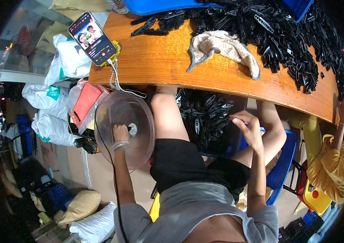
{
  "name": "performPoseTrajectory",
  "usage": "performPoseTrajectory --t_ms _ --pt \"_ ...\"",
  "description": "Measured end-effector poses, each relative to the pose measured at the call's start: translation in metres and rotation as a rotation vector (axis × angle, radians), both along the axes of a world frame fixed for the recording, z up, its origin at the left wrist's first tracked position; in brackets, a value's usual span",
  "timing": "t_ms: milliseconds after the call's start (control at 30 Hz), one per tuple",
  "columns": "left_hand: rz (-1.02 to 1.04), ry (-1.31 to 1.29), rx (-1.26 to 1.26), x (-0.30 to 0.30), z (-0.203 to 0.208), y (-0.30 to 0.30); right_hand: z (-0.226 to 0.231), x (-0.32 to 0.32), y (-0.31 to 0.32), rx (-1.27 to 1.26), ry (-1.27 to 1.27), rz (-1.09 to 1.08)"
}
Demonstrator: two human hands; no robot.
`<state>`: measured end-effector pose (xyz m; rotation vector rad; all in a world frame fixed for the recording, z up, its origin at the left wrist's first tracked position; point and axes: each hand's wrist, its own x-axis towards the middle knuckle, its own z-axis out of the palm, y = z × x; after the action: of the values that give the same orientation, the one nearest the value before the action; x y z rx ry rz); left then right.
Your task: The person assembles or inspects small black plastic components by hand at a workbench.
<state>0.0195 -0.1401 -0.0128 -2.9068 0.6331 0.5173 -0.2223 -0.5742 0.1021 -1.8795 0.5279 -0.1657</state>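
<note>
My left hand [120, 133] is closed inside a clear round plastic tub [149, 139] beside my left knee; its fingers curl, and anything in them is hidden. Right beside it, a round whitish label [132, 129] shows on the tub. My right hand [248, 126] hangs over my other thigh, thumb and fingertips drawn together. Whatever they may pinch is too small to make out. Between my legs, under the table edge, a bin holds many black plastic parts [206, 117]. My right fingertips are near its right side, apart from the parts.
A wooden table [147, 60] carries a heap of black parts [277, 48], a crumpled cloth [220, 46] and a blue tray [160, 6]. A lit phone [93, 39] with a cable stands at its left corner. White sacks [52, 127] lie left; a co-worker in yellow [334, 166] sits right.
</note>
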Motion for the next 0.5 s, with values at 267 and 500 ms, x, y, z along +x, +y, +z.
performPoseTrajectory --t_ms 267,500 --pt "0.444 0.823 -1.506 0.017 0.053 -0.072 0.010 -0.022 -0.041 -0.069 -0.160 -0.350" --pt "-0.091 1.247 -1.694 -0.014 0.130 -0.193 0.028 0.016 -0.122 -0.703 -0.272 -0.613"
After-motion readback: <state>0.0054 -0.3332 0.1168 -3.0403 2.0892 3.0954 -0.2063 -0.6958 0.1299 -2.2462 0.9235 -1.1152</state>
